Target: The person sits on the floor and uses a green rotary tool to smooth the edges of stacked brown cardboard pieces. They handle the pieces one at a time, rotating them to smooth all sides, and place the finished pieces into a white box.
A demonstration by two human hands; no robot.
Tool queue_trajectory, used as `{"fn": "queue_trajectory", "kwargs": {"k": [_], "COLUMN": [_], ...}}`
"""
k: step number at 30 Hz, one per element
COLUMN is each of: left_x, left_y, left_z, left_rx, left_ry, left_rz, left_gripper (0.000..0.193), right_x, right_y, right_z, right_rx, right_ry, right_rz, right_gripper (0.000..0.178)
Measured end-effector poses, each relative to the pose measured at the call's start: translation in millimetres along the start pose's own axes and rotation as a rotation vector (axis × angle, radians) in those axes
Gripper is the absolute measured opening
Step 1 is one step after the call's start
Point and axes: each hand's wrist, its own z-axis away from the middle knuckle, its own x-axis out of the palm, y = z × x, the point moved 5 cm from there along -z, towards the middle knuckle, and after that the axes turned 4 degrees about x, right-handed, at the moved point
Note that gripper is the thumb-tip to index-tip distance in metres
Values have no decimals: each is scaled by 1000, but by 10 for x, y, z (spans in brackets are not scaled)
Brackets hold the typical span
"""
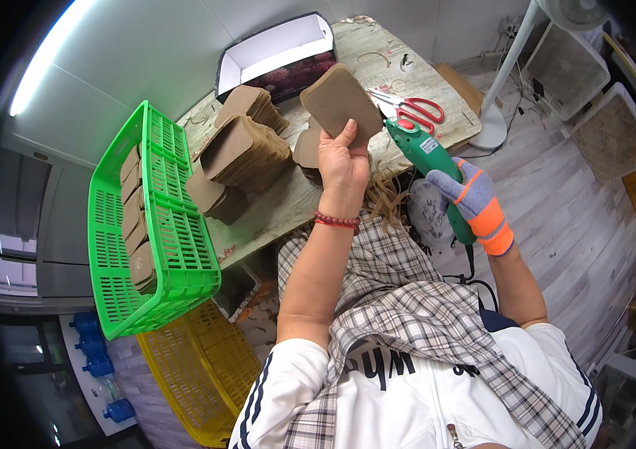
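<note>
My bare left hand grips a flat brown piece with rounded corners, thumb on top, above the worn table. In a grey and orange glove, my right hand is wrapped round a green corded electric cutter with a red button. The cutter's tip is close to the right edge of the piece; whether they touch I cannot tell. Stacks of similar brown pieces stand left of my left hand. Another pile lies partly hidden behind that hand.
Red-handled scissors lie on the table, beyond the cutter. An open box stands at the back. To the left is a green basket holding brown pieces, above a yellow crate. Brown strips hang at the table's near edge.
</note>
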Motion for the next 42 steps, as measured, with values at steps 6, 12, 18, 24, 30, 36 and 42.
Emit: {"fn": "queue_trajectory", "kwargs": {"k": [6,12,18,24,30,36,42], "left_x": [-28,-66,-72,-80,-73,-117,-57], "left_y": [-112,-164,8,401,517,466,621], "left_z": [183,317,357,251,296,411,355], "left_rx": [-44,-98,-150,-200,-414,-526,-396], "left_ry": [-56,-120,-174,-355,-422,-432,-503], "left_rz": [-108,-187,-360,-630,-803,-874,-1115], "left_gripper": [32,28,32,34,35,35,30], "right_x": [-69,-178,-303,-437,-422,-303,-311], "right_y": [79,36,-19,-154,-110,-152,-94], "right_z": [-65,-95,-43,129,182,163,121], "right_rx": [11,5,21,89,83,114,61], "right_ry": [10,41,-37,-153,-210,-213,-235], "right_rz": [-54,-24,-30,43,103,60,116], "right_gripper": [29,28,28,31,33,33,31]}}
